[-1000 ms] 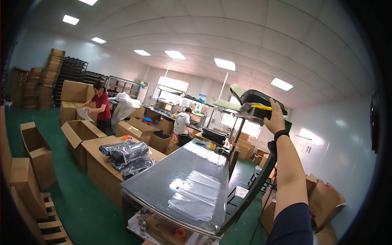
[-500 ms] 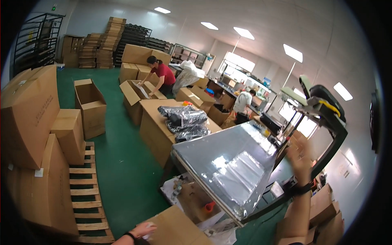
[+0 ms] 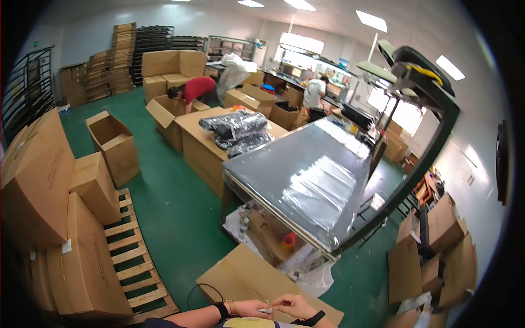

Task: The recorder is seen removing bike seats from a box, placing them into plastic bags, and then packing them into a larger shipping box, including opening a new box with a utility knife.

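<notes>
Low in the head view, my left hand (image 3: 249, 308) and my right hand (image 3: 296, 305) are close together over a brown cardboard carton (image 3: 240, 273). A small white thing (image 3: 266, 310), too small to name, is pinched in my left fingers. My right thumb and fingertips are drawn together right beside it; whether anything is between them is hidden. Both wrists wear dark bands. A thin black cord (image 3: 196, 285) loops next to my left forearm.
A metal-topped table (image 3: 262, 158) bearing clear plastic film (image 3: 322, 191) stands ahead. Plastic-wrapped black items (image 3: 235, 126) lie on a carton beyond. Large boxes (image 3: 38, 180) and a wooden pallet (image 3: 139, 262) are left. Two people work farther back; padded equipment (image 3: 421, 71) rises right.
My right hand has come down from its raised place at the right to meet my left, which has moved rightward. The view has shifted. The person in red bends lower into a box.
</notes>
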Demonstrator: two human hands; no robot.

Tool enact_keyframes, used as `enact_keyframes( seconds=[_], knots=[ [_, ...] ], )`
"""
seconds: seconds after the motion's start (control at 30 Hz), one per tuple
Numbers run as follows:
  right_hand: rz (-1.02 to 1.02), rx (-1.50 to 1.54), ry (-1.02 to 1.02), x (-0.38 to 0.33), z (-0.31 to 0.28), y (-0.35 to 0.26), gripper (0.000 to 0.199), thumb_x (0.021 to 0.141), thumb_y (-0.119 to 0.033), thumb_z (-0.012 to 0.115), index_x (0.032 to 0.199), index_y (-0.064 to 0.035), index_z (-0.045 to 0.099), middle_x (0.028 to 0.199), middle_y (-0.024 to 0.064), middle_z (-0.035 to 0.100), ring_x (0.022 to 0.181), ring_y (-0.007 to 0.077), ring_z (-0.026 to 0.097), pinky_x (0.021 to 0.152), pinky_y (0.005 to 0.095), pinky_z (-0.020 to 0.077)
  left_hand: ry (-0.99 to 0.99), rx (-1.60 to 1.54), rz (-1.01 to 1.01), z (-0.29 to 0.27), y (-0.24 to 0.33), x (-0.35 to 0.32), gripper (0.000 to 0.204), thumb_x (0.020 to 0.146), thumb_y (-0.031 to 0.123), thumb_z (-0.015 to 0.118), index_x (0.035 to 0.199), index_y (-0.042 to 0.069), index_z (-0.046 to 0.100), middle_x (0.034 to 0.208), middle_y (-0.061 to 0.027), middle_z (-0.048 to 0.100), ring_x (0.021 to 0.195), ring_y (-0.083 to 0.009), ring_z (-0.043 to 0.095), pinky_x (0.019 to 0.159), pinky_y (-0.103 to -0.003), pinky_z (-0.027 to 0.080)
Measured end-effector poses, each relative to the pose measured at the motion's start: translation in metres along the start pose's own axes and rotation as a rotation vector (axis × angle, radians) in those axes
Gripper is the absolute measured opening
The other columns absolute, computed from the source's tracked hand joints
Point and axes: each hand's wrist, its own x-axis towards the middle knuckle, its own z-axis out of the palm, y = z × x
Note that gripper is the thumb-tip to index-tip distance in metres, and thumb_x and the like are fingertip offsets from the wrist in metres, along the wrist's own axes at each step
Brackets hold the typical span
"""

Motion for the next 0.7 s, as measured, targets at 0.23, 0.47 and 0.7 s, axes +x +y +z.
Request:
enact_keyframes(
  seconds=[0.23, 0.47, 0.7],
  knots=[
    [-0.130, -0.128, 0.181, -0.037, 0.033, 0.012, 0.019, 0.082, -0.005, 0.062, 0.099, -0.0054, 0.067, 0.086, 0.0031, 0.066, 0.079, 0.0112, 0.060, 0.070, 0.0240, 0.0484, -0.156, 0.037, -0.122, 0.023, 0.014, 0.010, 0.026, 0.090, 0.032, 0.058, 0.086, 0.006, 0.062, 0.070, 0.0076, 0.053, 0.065, -0.0018, 0.043, 0.058, -0.020, 0.038],
    [0.011, 0.055, 0.577, -0.073, 0.030, 0.029, 0.013, 0.077, -0.012, 0.064, 0.086, -0.0033, 0.068, 0.074, 0.0057, 0.066, 0.065, 0.0084, 0.061, 0.059, 0.0237, 0.0498, -0.006, -0.096, -0.377, 0.034, 0.005, 0.023, 0.025, 0.091, 0.033, 0.056, 0.091, 0.008, 0.055, 0.069, 0.0062, 0.049, 0.060, -0.0030, 0.045, 0.054, -0.020, 0.039],
    [-0.026, 0.297, 0.675, -0.081, 0.050, 0.014, 0.024, 0.079, -0.009, 0.064, 0.102, -0.0064, 0.065, 0.076, 0.0071, 0.067, 0.067, 0.0085, 0.063, 0.062, 0.0237, 0.0497, 0.648, -0.655, -0.327, 0.045, 0.003, 0.037, 0.029, 0.091, 0.032, 0.055, 0.092, 0.004, 0.051, 0.071, -0.0038, 0.055, 0.060, -0.0108, 0.055, 0.052, -0.026, 0.048]
  ],
)
